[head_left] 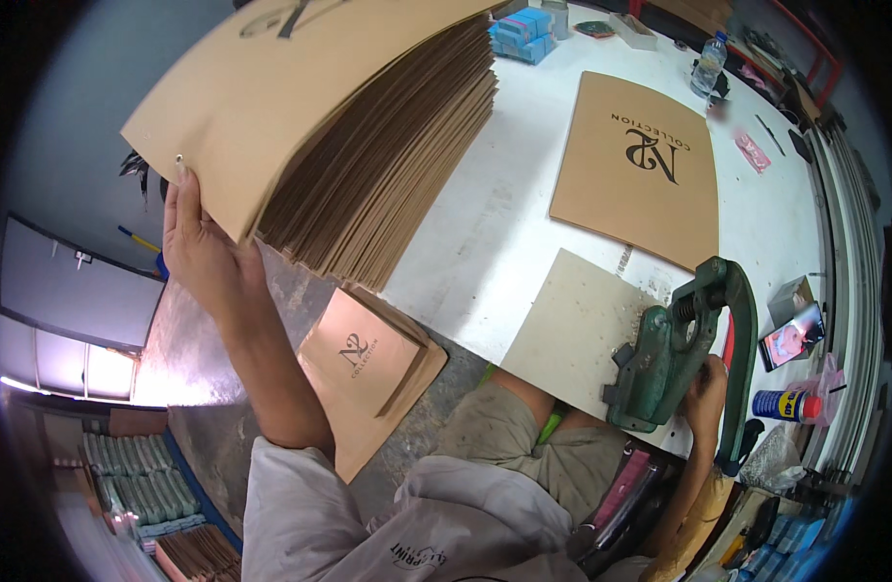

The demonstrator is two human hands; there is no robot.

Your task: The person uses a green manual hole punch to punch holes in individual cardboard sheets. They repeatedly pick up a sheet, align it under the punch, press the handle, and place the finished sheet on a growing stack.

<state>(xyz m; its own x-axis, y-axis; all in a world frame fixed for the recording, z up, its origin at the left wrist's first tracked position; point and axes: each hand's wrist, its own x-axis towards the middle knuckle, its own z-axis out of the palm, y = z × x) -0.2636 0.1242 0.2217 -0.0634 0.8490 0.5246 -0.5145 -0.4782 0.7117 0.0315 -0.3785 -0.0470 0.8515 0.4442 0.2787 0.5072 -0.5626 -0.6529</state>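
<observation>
My left hand [208,247] is closed on the near-left corner of the top brown paper bag [262,73], beside a small metal eyelet [179,158]. That bag lies on a tall stack of brown bags [407,165] at the table's left edge. My right hand [705,393] is beside the green hand press [650,378], its fingers curled and partly hidden behind the press; what they hold cannot be made out. A beige board [572,320] lies left of the press. Beyond it, a flat brown bag with black print [635,170] rests on the white table [465,262].
More brown bags [359,359] lie below the table's left edge. At right are a blue spray can with a red cap [785,405] and a phone with a lit screen [793,337]. Farther back stand a water bottle [709,64] and blue packets [522,34].
</observation>
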